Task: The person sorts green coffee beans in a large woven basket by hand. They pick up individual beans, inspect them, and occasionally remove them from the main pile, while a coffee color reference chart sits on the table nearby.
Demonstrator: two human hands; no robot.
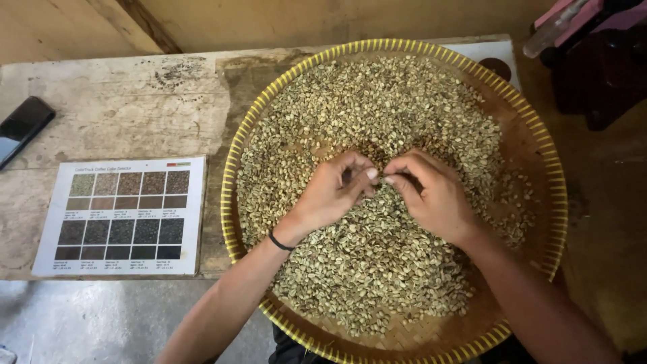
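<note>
Round woven tray (pixel 539 135) with a yellow rim, heaped with pale green beans (pixel 377 108), bare brown weave showing along the right and near edges. Beans small, oval, dull olive. Left hand (pixel 333 192) and right hand (pixel 435 195) met over the middle, fingertips pinched on beans. Colour chart (pixel 125 216) and dark phone (pixel 23 128) lay left on the worn table (pixel 135 101).

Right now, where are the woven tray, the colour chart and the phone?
woven tray (pixel 549 168): head view, yellow rim at right.
colour chart (pixel 121 216): head view, middle of the sheet.
phone (pixel 23 125): head view, middle of its dark body.
</note>
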